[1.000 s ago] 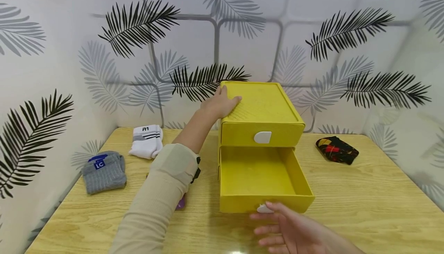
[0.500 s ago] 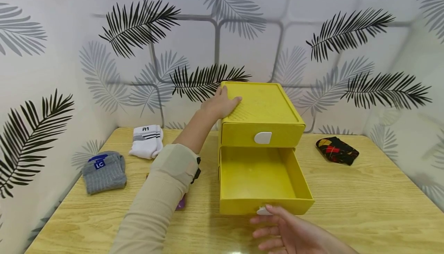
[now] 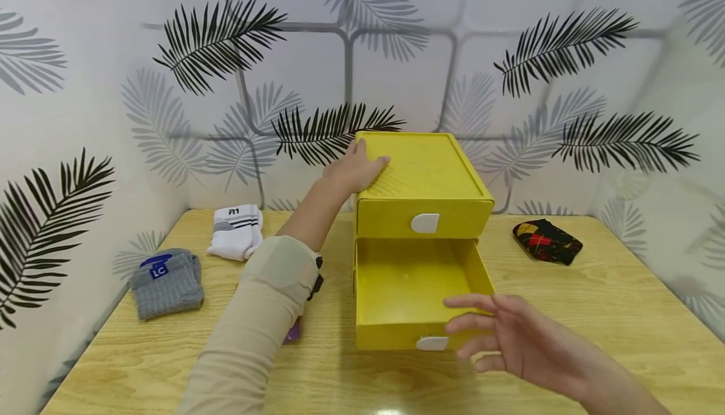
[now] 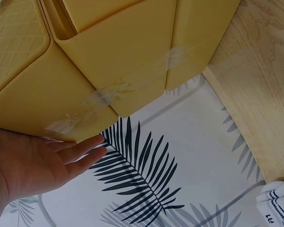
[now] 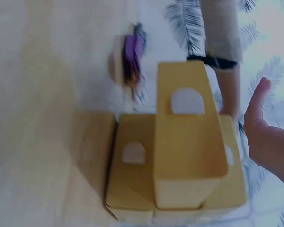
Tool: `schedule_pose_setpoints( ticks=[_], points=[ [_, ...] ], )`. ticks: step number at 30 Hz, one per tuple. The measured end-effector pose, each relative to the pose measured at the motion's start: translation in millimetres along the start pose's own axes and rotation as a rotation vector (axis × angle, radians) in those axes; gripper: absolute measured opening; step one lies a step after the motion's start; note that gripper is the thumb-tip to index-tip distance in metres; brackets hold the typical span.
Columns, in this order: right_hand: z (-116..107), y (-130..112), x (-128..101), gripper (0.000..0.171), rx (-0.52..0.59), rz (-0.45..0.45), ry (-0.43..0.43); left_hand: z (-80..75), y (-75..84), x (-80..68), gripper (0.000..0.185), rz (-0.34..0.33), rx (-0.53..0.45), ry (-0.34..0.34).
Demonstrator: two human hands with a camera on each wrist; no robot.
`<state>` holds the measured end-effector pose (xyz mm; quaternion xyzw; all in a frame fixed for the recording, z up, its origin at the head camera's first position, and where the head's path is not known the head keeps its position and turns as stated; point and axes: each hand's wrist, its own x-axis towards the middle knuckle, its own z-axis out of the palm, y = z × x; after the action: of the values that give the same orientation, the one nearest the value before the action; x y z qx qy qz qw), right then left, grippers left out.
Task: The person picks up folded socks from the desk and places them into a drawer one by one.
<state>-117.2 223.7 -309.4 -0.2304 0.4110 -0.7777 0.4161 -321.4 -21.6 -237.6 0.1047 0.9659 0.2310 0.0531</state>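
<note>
Two drawers at frame centre: lower drawer [image 3: 416, 289] is standing open, empty. Your left hand [image 3: 354, 172] is pressing flat on the cabinet top [image 3: 430, 166]; right hand [image 3: 510, 336] is hovering, fingers spread, holding nothing. Socks [image 3: 167, 281] are lying unloaded, left.

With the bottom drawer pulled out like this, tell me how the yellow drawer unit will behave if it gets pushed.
The yellow drawer unit looks like light, hollow plastic, so it would probably slide on the smooth wooden table. The left hand resting on its top likely steadies it. The open bottom drawer is empty and would probably glide easily.

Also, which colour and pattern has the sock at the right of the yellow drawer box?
Black sock with a red and yellow diamond pattern, best seen in the head view.
</note>
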Motion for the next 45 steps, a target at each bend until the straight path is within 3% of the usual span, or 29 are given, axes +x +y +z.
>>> schedule_pose_setpoints(
  ticks=[5, 8, 11, 16, 21, 23, 27, 31, 37, 45],
  points=[
    [-17.3, -36.1, -12.7, 0.055, -0.001, -0.130, 0.072, -1.7, 0.0, -1.7, 0.075, -0.004, 0.003, -0.009],
    [-38.7, -55.0, -23.9, 0.054, 0.045, -0.220, 0.112, -1.8, 0.6, -3.1, 0.075, -0.006, 0.000, -0.013],
    [-65.7, -70.2, -36.6, 0.049, 0.052, -0.329, 0.206, -2.0, 1.0, -3.6, 0.075, -0.007, 0.000, -0.015],
    [-113.2, -83.3, -56.1, 0.036, -0.094, -0.444, 0.533, -2.8, 0.9, -4.0, 0.075, -0.008, 0.003, -0.011],
    [-155.2, -79.4, -68.9, 0.072, -0.142, -0.497, 0.901, -3.9, -0.3, -3.7, 0.075, -0.009, 0.013, -0.008],
    [-171.5, -74.7, -70.8, 0.069, -0.138, -0.525, 1.045, -3.8, -0.9, -3.3, 0.075, -0.008, 0.013, -0.006],
    [-201.6, -64.8, -65.3, 0.034, -0.185, -0.473, 1.356, -2.9, -2.1, -2.2, 0.076, -0.010, 0.010, 0.001],
    [-223.6, -57.1, -55.9, 0.028, -0.304, -0.321, 1.540, -1.6, -2.3, -1.9, 0.076, -0.009, -0.001, 0.003],
    [-242.2, -50.5, -44.1, 0.039, -0.353, -0.196, 1.660, -0.2, -1.6, -2.0, 0.076, -0.012, 0.002, 0.003],
    [-256.7, -46.3, -36.7, 0.047, -0.491, -0.096, 1.682, -1.0, -1.7, -1.2, 0.076, -0.015, 0.010, 0.003]
  ],
)
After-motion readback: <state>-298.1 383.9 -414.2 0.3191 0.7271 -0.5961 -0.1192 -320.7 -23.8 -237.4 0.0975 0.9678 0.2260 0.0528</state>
